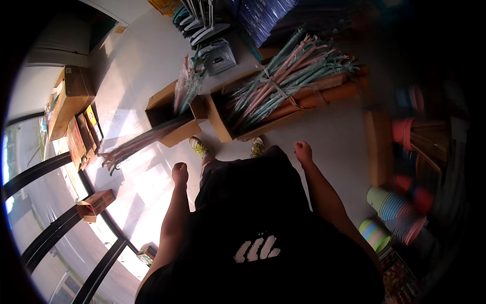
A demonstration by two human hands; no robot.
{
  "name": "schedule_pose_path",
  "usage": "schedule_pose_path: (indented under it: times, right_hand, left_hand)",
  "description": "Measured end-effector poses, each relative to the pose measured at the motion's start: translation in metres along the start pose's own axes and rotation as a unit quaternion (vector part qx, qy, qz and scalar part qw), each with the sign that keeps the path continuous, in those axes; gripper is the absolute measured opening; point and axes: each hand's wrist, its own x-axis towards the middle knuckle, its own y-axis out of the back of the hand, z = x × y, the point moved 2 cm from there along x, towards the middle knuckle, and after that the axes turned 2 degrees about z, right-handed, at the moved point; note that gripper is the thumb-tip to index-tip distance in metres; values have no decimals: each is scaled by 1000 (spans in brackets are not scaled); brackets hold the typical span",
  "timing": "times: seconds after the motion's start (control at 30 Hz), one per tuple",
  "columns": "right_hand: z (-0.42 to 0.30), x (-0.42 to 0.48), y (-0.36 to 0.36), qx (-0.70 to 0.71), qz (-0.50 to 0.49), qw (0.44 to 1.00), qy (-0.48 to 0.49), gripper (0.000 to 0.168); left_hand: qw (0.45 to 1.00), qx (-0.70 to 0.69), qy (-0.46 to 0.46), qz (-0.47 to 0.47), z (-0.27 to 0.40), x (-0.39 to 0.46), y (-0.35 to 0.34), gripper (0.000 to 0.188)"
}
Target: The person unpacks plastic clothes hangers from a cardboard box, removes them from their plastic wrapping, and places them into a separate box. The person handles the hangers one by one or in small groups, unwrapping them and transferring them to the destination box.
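Observation:
My left hand hangs by my side over the sunlit floor, fingers curled, with nothing visible in it. My right hand is likewise curled and appears to hold nothing. Ahead of my shoes lies a long open cardboard box. On it rests a tied bundle of plastic-wrapped pink and green poles with forked ends, beside orange-brown tubes. A smaller open carton to its left holds more wrapped poles. Another wrapped bundle slants out towards the left. Neither hand touches these.
Brooms and a grey dustpan stand beyond the boxes, near blue wrapped packs. Cartons line the glass front on the left. Stacked plastic buckets or bins and a long carton sit on the right.

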Motion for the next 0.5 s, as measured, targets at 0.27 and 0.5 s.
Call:
schedule_pose_path:
  times: [0.27, 0.5]
  right_hand:
    - [-11, 26, 47, 77, -31, 996, -21, 19]
    - [3, -12, 19, 75, -115, 991, -12, 19]
  left_hand:
    - [994, 63, -85, -34, 22, -63, -39, 24]
    - [995, -55, 0, -85, 50, -56, -38, 30]
